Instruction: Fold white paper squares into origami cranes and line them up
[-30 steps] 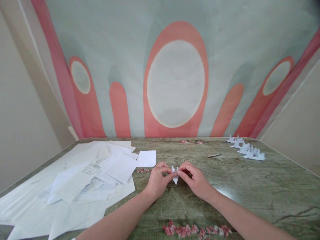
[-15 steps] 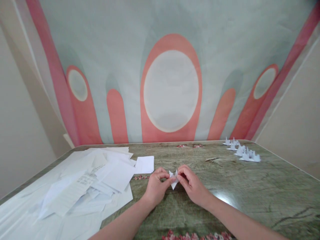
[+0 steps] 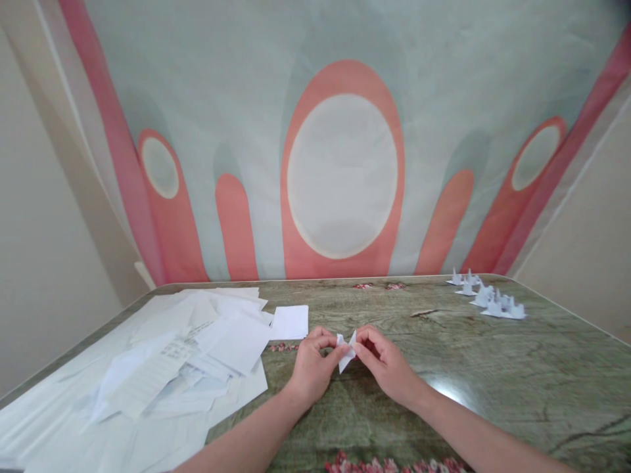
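Left hand [image 3: 311, 370] and right hand [image 3: 386, 369] close together, both pinching small folded paper [image 3: 344, 361] near 6 o'clock in view; its right flap [image 3: 353, 337] now leans wider toward 1 o'clock, so shaping seems mid-way. Paper-square stack [image 3: 290, 322] at its 10 o'clock; folded pieces [image 3: 494, 308] farther, 2 o'clock.

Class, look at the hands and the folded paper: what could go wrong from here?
The left hand and right hand both pinch the small folded paper, so a hard pull might tear or crumple it. Loose sheets lie beside the left forearm, so a careless sweep might scatter them.
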Demonstrator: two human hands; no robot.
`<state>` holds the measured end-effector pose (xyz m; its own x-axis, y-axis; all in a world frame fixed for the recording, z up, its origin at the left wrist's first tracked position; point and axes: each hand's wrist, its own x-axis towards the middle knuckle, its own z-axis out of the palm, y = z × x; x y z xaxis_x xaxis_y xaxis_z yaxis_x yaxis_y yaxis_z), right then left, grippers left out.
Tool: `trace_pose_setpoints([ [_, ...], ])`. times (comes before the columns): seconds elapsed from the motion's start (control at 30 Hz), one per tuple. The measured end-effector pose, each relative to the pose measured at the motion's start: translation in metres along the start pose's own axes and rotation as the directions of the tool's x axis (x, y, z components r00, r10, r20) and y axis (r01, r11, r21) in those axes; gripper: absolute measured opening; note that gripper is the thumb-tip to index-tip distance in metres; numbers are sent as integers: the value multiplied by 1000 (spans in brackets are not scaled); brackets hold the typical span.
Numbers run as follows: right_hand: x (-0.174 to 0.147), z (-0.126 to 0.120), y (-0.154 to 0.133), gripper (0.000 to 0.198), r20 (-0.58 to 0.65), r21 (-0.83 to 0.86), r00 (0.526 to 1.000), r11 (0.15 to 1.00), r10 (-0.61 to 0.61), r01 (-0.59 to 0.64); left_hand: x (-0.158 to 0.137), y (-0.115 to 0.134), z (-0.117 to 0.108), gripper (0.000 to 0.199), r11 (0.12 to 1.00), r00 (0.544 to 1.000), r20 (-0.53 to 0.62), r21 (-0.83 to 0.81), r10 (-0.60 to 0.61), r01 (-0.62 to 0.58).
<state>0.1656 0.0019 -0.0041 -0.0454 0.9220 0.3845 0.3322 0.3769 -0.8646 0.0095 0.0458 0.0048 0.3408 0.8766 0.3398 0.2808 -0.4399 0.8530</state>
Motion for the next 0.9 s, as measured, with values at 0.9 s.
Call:
trace_pose_setpoints([
  [0.9, -2, 1, 2, 12, -8, -237, 995, 967, -101, 96, -4, -1, 0, 12, 992, 996, -2, 90, 86, -86],
])
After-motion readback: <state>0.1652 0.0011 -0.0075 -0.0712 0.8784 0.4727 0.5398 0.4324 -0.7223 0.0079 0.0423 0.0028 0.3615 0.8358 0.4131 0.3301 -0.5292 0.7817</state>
